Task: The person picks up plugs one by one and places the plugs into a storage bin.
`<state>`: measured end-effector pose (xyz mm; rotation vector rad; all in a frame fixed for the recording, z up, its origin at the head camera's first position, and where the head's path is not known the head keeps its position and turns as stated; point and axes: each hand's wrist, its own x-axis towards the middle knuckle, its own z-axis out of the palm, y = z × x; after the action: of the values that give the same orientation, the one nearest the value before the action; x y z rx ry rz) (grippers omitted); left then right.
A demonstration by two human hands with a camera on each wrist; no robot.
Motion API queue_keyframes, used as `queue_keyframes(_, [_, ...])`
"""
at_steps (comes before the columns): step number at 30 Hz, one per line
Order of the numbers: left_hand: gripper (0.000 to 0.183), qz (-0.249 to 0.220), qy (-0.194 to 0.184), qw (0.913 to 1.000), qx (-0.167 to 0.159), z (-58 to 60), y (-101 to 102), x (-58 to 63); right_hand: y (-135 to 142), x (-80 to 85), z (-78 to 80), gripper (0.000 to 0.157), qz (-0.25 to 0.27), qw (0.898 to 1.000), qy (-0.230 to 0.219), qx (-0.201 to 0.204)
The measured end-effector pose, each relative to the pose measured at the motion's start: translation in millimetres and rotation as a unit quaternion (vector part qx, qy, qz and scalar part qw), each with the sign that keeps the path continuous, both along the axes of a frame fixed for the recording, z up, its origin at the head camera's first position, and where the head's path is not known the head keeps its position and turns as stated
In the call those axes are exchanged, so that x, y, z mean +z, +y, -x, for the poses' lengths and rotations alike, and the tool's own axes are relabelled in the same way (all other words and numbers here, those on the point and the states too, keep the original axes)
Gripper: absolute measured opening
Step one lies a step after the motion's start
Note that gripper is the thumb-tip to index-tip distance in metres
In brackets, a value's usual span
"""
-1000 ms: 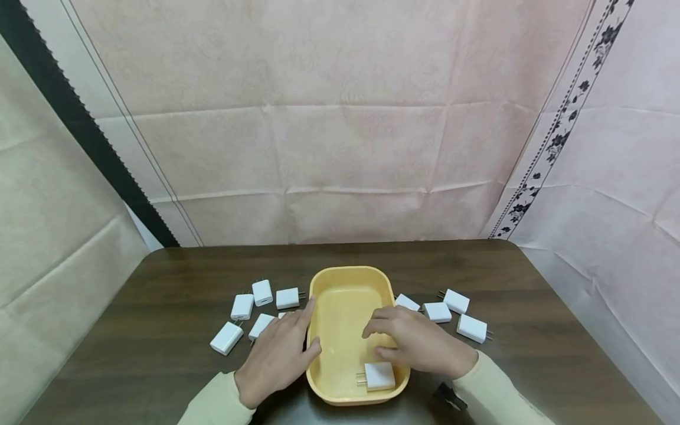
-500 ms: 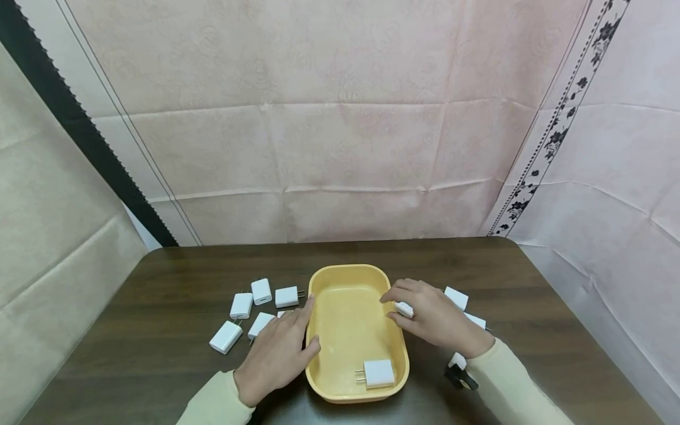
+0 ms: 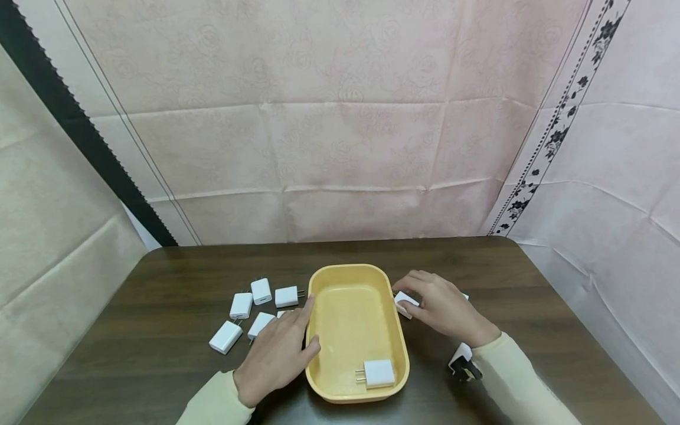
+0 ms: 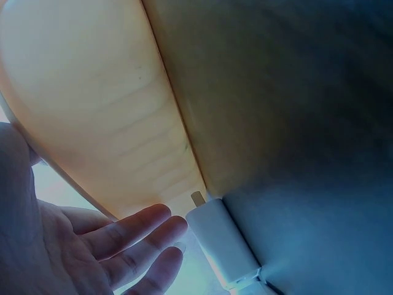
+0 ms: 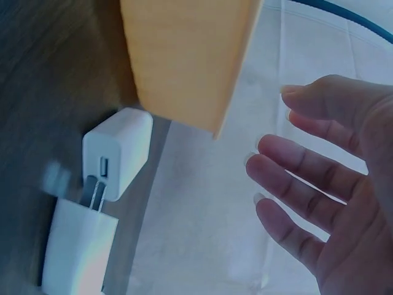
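A white wall charger (image 3: 379, 373) lies in the near end of the yellow tray (image 3: 347, 330), the left hand (image 3: 278, 351) rests extended against it, and the empty, loosely spread right hand (image 3: 446, 307) has shifted outward to an outer charger (image 3: 406, 300).

Dark wood-grain tabletop (image 3: 159, 330) beneath the right hand (image 3: 438, 302). Beyond it, pale pink creased sheeting (image 3: 340, 147), faintly patterned. Far left of it, black jagged-edged band (image 3: 85, 127), slanting; outside that, cream sheeting (image 3: 48, 265). Farther right, black floral border (image 3: 556, 139), then whitish wrinkled sheeting (image 3: 621, 218).
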<state>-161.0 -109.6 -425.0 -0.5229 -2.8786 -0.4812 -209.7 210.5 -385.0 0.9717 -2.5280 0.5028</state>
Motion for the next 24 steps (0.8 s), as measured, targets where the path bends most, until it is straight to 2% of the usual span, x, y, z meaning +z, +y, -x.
queue_keyframes(5, [0.068,-0.002,-0.003,1.0000,0.001,0.9,0.3,-0.4,3.7,-5.1,3.6,0.025,-0.013,0.999,-0.007,-0.030])
queue_keyframes(12, [0.070,-0.001,-0.012,0.9999,0.007,0.1,-0.1,-1.1,4.8,-16.3,7.5,0.030,-0.067,0.995,-0.027,-0.062])
queue_keyframes(17, [0.070,0.000,-0.002,1.0000,0.003,0.7,0.0,-1.0,4.4,-22.0,7.1,0.033,-0.098,0.993,-0.032,-0.065])
queue_keyframes(24, [0.070,-0.001,-0.018,0.9998,0.006,0.7,0.0,-1.7,6.4,-26.1,6.8,0.040,-0.132,0.987,-0.074,-0.055])
